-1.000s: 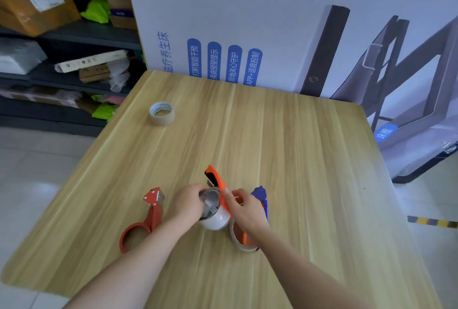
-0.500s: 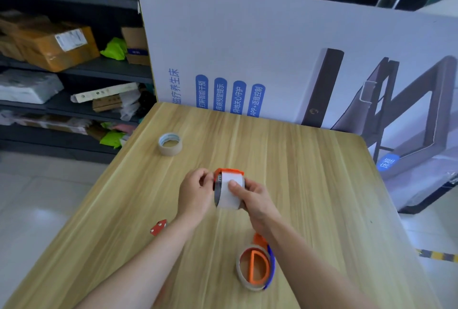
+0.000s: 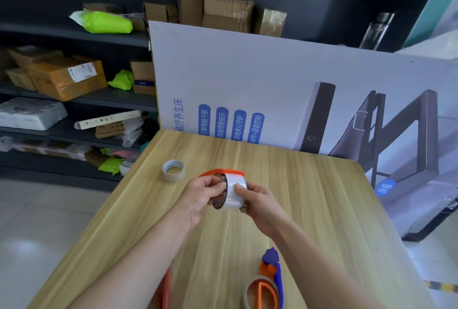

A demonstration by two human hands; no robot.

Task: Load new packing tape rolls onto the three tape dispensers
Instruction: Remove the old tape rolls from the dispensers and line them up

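Tape roll (image 3: 234, 193), white, is held above the desk (image 3: 309, 209) in both hands, seated in an orange dispenser (image 3: 221, 173) whose top shows over it. The left hand (image 3: 202, 197) has its fingers curled, pinching the roll's dark left rim. The right hand (image 3: 261, 203) grips the other side, thumb pressed on the white face, fingers wrapped behind. A spare roll (image 3: 173, 170) lies flat on the desk beyond the left hand. Near the front edge lie a blue dispenser (image 3: 271, 256) carrying a tan roll (image 3: 247, 289), and a red dispenser (image 3: 164, 289) partly hidden by the left forearm.
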